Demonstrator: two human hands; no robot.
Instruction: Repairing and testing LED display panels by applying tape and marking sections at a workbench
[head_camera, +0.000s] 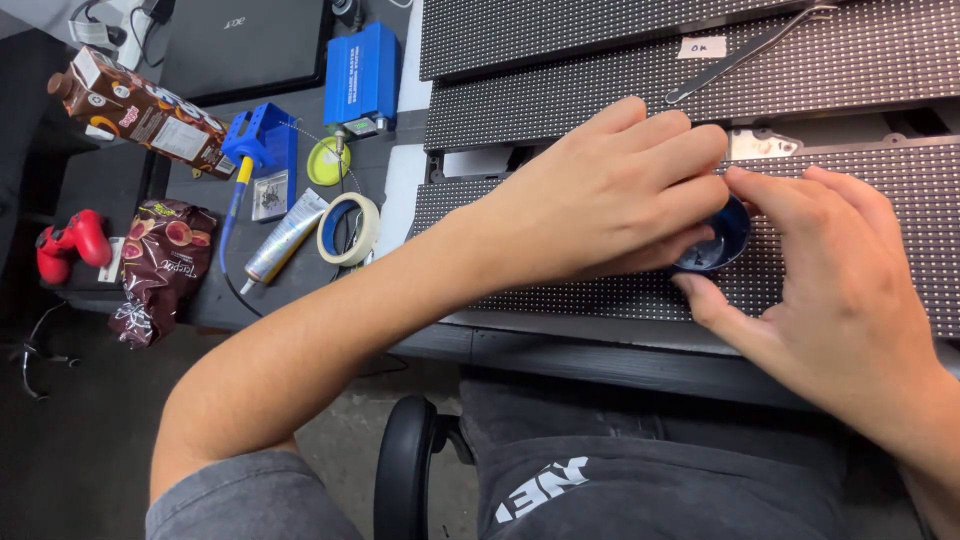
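Both hands on a small blue round dish (718, 240) sitting on the dotted LED panel (600, 290) on the worktop (300, 280), left hand (610, 195) fingers curled pinching its near rim, right hand (840, 270) fingers touching its far edge, tape roll (348, 228) well apart to the left.

Brown drink carton (140, 110) lying top left, dark snack bag (160, 268) below it, pale, perhaps paper, label (701, 47) on panel

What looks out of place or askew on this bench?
A drink carton lies tipped on its side at the far left, beside a snack bag and red game controller among soldering tools. No spill visible.
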